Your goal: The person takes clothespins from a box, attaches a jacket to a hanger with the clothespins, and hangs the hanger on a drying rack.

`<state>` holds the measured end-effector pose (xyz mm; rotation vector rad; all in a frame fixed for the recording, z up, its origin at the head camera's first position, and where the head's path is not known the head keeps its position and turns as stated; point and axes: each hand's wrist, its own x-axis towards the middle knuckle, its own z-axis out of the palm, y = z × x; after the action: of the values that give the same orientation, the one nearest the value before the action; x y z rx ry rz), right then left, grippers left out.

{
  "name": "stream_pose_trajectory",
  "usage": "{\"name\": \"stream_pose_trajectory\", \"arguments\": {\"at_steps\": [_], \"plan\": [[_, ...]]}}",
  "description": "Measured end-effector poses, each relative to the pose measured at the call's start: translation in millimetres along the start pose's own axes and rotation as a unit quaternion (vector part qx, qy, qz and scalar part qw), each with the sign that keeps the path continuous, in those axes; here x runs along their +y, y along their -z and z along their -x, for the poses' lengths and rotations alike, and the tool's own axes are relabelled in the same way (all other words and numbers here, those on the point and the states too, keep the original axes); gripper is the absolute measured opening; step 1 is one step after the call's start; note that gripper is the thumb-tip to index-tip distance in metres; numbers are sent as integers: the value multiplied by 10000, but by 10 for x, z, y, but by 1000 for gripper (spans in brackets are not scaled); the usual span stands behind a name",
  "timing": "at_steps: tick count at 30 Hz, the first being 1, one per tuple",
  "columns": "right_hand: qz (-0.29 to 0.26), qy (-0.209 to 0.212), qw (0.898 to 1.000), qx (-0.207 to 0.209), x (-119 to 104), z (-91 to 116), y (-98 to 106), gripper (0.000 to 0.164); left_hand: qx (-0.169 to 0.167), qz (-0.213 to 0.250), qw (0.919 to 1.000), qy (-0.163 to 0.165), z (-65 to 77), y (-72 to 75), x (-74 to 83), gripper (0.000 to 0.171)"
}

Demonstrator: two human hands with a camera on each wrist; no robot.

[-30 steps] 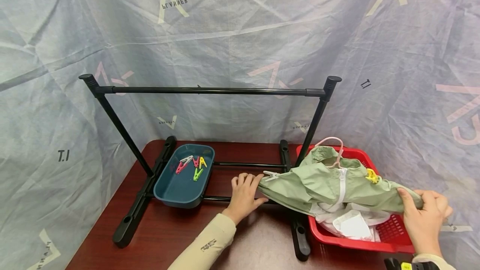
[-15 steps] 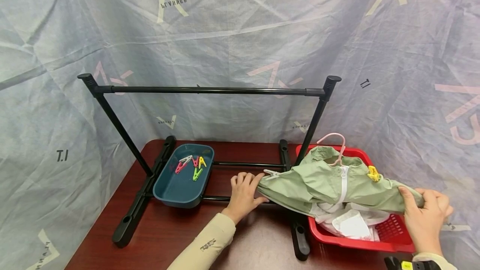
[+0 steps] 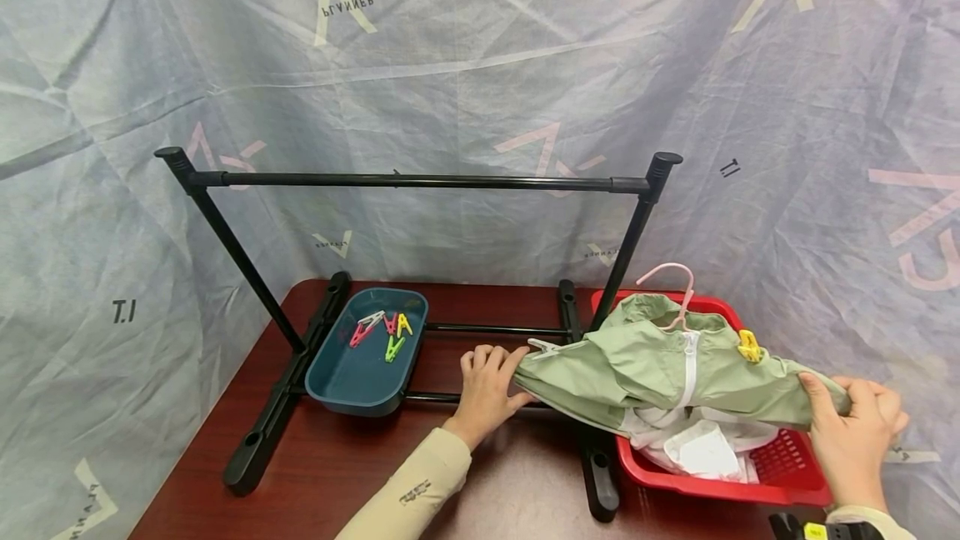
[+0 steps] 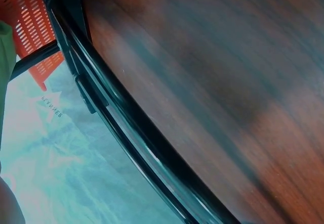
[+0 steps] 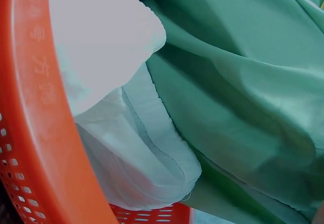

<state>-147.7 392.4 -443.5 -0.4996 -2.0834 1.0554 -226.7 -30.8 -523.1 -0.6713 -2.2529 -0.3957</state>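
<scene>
A light green jacket with a white zipper is stretched sideways over the red basket. From its collar rises the hook of a pink hanger. A yellow clothespin sits on the right part of the jacket, a white clothespin on the left part. My left hand pinches the jacket's left end, beside the rack's foot. At the right end, my right hand pinches the other sleeve between thumb and fingers. The right wrist view shows green fabric close up; the left hand is mostly out of its wrist view.
A black rack stands on the dark red table. Inside its left foot lies a blue tray with several coloured clothespins. White cloth lies in the basket under the jacket. Printed sheeting hangs behind.
The pink hanger's hook has risen slightly and shifted right. The jacket's collar and yellow clothespin have moved a little right with it; my right hand has moved very slightly right. My left hand stays put.
</scene>
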Motion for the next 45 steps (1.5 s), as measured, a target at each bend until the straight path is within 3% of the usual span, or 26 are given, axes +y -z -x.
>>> {"name": "stream_pose_trajectory", "arguments": {"at_steps": [15,23,45], "plan": [[66,-95,9999,-54,0,-24,17,31,160,-129,9998,-45,-13,-12,-3,80],[94,-87,9999,-88,-8,-23,18,31,456,-27,9989,-103,-16,-21,6,81],[151,-279,9993,-204,11,-40,22,32,427,4,9991,35,-21,-15,23,66]]}}
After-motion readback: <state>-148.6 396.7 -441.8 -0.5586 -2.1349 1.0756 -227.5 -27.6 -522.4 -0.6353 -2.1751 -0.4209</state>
